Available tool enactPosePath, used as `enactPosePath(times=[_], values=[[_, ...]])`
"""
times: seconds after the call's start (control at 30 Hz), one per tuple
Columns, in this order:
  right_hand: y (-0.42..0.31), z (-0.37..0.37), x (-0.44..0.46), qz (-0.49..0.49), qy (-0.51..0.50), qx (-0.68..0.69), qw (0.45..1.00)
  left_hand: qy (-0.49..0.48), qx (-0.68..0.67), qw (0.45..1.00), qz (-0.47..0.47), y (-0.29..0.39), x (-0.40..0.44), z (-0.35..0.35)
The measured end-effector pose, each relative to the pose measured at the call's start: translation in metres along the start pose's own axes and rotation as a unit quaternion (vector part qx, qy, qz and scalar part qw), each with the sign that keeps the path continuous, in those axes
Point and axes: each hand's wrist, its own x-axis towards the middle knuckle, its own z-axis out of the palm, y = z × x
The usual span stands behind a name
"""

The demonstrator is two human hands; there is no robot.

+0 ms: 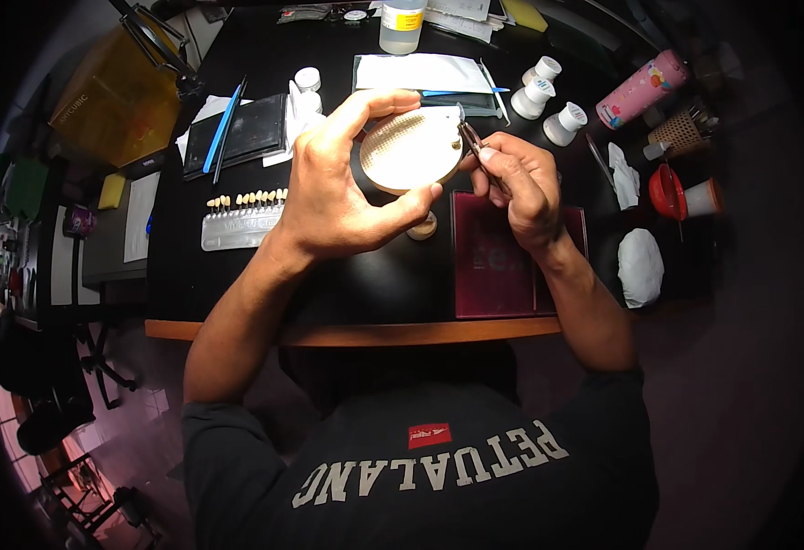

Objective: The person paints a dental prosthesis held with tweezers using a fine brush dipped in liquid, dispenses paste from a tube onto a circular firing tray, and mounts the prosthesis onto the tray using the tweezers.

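Observation:
My left hand (342, 179) grips a round, pale honeycomb firing tray (411, 154) by its edge, fingers over the top and thumb beneath. The tray is raised above the black table and tilted, its dimpled face brightly lit. My right hand (521, 183) pinches dark tweezers (472, 139), whose tips are at the tray's right edge. Something small shows by the tips, too small to make out. Left of my left wrist lies a tooth shade guide (242, 227) with a row of tooth-coloured tabs. A small round pot (423, 226) is partly hidden below the tray.
White-capped jars (564, 124) and a pink bottle (642, 89) stand at the right. A dark red case (498, 275) lies under my right forearm. Farther back are a clear bottle (402, 29) and a white sheet (420, 73). A red bowl (666, 191) and a crumpled white cloth (640, 268) are rightmost.

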Motion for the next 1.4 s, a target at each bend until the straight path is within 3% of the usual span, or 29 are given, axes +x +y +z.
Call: enactPosePath(times=[1.4], values=[[-0.0078, 0.0015, -0.0008, 0.005, 0.011, -0.045, 0.999, -0.014, 0.009, 1.000, 0.014, 0.0020, 0.0011, -0.0008]])
